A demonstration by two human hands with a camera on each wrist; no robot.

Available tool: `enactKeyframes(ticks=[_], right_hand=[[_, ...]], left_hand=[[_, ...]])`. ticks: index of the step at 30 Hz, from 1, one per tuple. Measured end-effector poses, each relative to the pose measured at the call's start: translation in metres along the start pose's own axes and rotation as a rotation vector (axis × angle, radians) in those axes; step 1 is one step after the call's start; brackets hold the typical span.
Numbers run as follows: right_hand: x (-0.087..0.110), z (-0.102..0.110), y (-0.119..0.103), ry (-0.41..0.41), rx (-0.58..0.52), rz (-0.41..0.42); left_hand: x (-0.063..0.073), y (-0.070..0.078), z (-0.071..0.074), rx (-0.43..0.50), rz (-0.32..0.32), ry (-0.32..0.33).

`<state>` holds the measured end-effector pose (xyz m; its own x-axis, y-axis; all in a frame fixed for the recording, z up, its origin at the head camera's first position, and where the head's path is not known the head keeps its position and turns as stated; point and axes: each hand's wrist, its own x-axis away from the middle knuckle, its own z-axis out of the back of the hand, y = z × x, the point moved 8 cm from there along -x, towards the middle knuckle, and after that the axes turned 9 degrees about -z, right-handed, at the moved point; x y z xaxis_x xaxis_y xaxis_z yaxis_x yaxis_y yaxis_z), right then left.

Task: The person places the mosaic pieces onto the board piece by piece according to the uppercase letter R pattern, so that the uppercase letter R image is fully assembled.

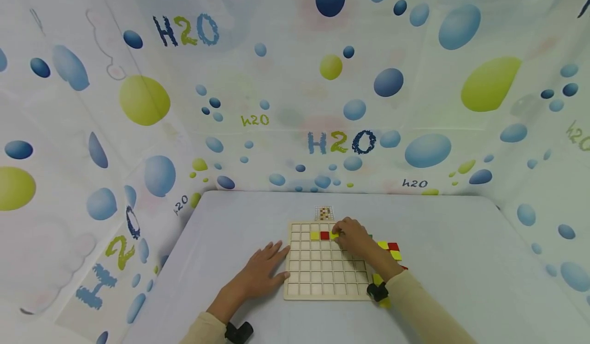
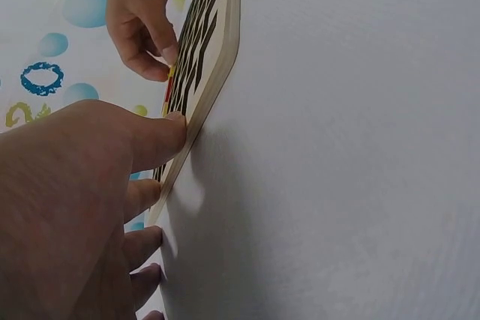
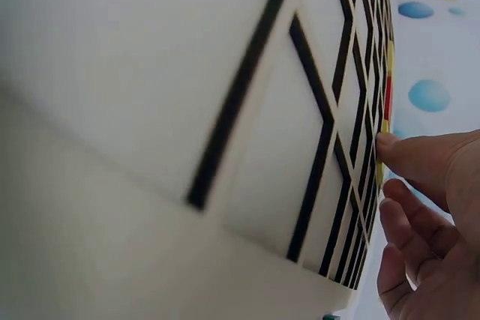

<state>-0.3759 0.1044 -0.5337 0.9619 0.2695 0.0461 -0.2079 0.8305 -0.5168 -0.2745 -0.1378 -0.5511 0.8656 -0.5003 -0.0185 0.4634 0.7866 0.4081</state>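
A wooden grid board [image 1: 304, 268] lies on the white table. In its second row from the far edge sit a yellow tile [image 1: 315, 235] and, to the right of it, a red tile [image 1: 324, 235]. Just right of the red one, my right hand [image 1: 352, 237] pinches another yellow tile [image 1: 334, 235] at the board's surface; the thumb [image 3: 412, 157] touches it in the right wrist view. My left hand [image 1: 264, 269] rests at the board's left edge with fingers spread, its thumb [image 2: 161, 140] against the wooden rim.
Loose yellow and red tiles [image 1: 393, 246] lie right of the board, partly hidden under the right forearm. A small printed pattern card [image 1: 324, 213] lies beyond the board's far edge. Behind the table hangs a sheet with blue and green drops.
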Motion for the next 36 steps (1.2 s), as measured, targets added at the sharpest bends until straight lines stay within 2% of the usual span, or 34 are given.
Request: enactKeyframes(ticks=[5, 9, 12, 15, 18, 26, 36], right_hand=[[0.007, 0.016, 0.007, -0.014, -0.036, -0.036], [0.009, 0.032, 0.036, -0.002, -0.058, -0.104], [0.013, 0.043, 0.061, 0.007, -0.031, -0.204], [0.019, 0.047, 0.08, -0.018, 0.006, -0.301], [0.023, 0.045, 0.09, -0.041, 0.049, -0.343], [0.023, 0.04, 0.082, 0.011, 0.046, -0.278], [0.022, 0.043, 0.073, -0.004, -0.015, -0.221]], left_hand=[[-0.001, -0.001, 0.0, -0.001, -0.004, 0.001], [0.0, 0.0, 0.0, 0.005, 0.0, 0.001], [0.001, 0.0, 0.0, 0.014, 0.01, 0.0], [0.002, -0.001, 0.0, 0.012, 0.022, -0.003], [0.003, -0.001, 0.0, 0.008, 0.029, -0.003], [0.004, 0.0, 0.001, 0.004, 0.019, 0.001], [0.003, 0.001, 0.0, 0.011, 0.009, -0.005]])
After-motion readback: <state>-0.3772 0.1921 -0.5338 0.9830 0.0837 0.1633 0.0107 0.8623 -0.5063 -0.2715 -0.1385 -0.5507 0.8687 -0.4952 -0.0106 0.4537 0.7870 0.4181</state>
